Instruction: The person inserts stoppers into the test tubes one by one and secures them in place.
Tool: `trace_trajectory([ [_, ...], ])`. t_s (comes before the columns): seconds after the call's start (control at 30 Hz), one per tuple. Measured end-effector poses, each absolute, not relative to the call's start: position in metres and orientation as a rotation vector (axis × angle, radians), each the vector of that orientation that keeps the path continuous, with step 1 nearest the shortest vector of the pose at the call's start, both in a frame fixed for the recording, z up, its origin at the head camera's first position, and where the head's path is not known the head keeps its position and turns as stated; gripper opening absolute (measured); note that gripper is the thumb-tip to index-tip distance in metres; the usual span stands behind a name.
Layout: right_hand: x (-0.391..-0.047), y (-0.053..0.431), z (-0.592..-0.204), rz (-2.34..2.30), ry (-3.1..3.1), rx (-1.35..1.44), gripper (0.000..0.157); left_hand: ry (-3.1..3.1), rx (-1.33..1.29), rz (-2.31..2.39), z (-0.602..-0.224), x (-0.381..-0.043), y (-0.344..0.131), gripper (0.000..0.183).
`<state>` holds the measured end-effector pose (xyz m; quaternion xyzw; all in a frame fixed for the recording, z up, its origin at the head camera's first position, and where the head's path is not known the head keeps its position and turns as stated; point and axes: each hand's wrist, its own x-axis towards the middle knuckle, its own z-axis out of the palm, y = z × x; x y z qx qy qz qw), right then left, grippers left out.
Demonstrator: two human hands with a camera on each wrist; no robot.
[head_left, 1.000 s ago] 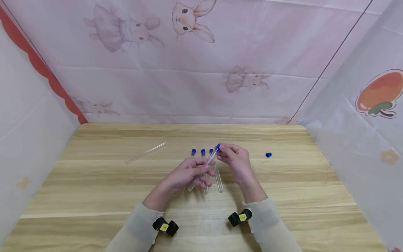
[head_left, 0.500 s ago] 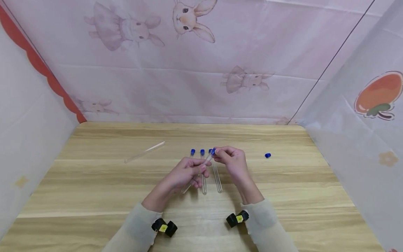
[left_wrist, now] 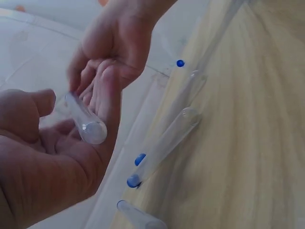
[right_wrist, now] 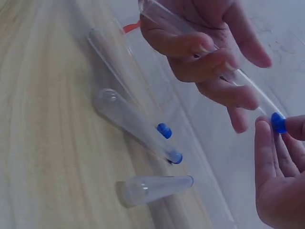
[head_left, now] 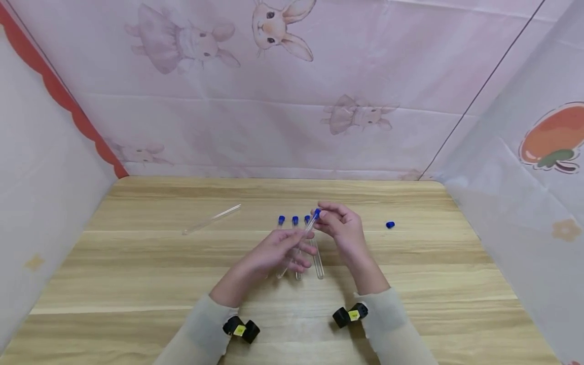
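Above the table, my left hand (head_left: 283, 248) loosely holds a clear test tube (head_left: 310, 225), its fingers bent under the glass. In the left wrist view the tube's rounded end points at the camera, the thumb standing off to the side. My right hand (head_left: 344, 230) pinches the blue cap (right_wrist: 278, 123) at the tube's top between thumb and fingers. Under the hands lie several blue-capped test tubes, the right one (head_left: 318, 261) largely visible. The left hand partly covers the middle tube (head_left: 298, 276) and most of the left one, whose cap (head_left: 281, 219) shows.
To the left lies an uncapped clear test tube (head_left: 212, 220), slanted on the wooden table (head_left: 137, 284). A loose blue cap (head_left: 390, 224) sits on the right. Printed cloth walls (head_left: 274, 137) enclose the back and both sides.
The hands dip slightly toward the left, then return up and right with the tube. The left fingers look more spread now, and more of the blue cap shows. The tabletop items stay put.
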<state>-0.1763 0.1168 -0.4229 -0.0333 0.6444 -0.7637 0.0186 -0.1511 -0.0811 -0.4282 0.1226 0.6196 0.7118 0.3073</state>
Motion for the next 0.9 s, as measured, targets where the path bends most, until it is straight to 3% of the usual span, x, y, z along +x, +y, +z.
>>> trace_trajectory([
  [0.43,-0.173,0.115,-0.418,-2.423,2.019,-0.199,0.026,1.655,0.316,1.972,-0.421,-0.148,-0.079,0.035],
  [0.73,-0.168,0.112,-0.42,-2.332,2.055,-0.153,0.027,1.808,0.458,1.835,-0.431,-0.145,-0.071,0.037],
  [0.9,-0.171,0.116,-0.419,-2.226,2.119,-0.174,0.029,1.782,0.372,1.865,-0.429,-0.144,-0.073,0.038],
])
